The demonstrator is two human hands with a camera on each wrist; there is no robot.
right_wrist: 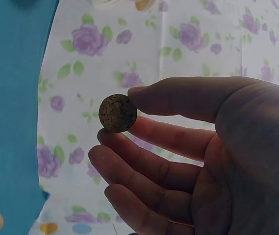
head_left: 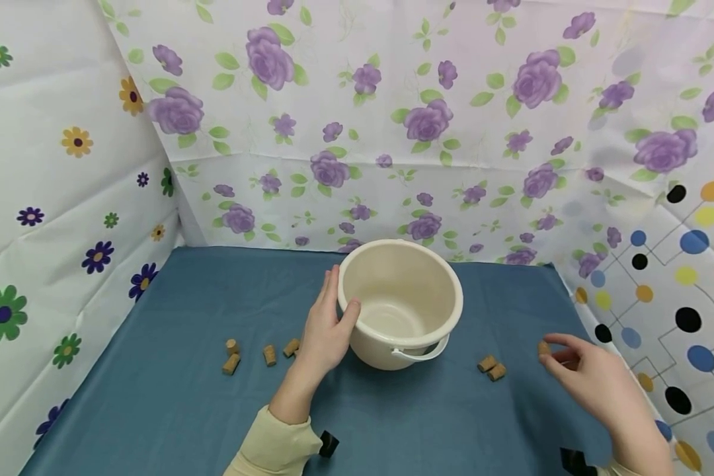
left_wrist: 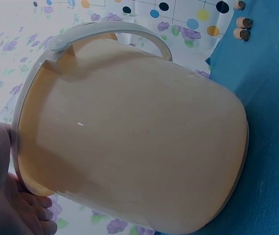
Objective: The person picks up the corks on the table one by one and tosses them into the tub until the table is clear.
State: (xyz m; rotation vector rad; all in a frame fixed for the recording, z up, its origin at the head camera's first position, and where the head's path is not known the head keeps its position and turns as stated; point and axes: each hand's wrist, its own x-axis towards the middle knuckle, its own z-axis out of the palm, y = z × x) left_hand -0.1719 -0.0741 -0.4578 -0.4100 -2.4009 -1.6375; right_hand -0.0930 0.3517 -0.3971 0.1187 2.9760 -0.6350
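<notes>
A cream plastic bucket (head_left: 371, 347) with a white handle (head_left: 419, 355) stands upright near the back of the blue cloth. My left hand (head_left: 327, 334) grips its left rim, thumb over the edge and fingers along the outside. The left wrist view shows the bucket's side (left_wrist: 144, 127) large, with the fingertips by the rim. Off to the right, my right hand (head_left: 595, 380) pinches a cork (right_wrist: 118, 113) between thumb and fingertips, raised above the cloth. Two corks (head_left: 491, 367) lie side by side between the bucket and that hand.
On the left of the cloth (head_left: 172, 396) lie several more corks (head_left: 270, 355), some partly hidden behind my left hand. A flowered sheet (head_left: 333, 132) hangs behind the cloth, and patterned sheets (head_left: 684, 317) close off both sides.
</notes>
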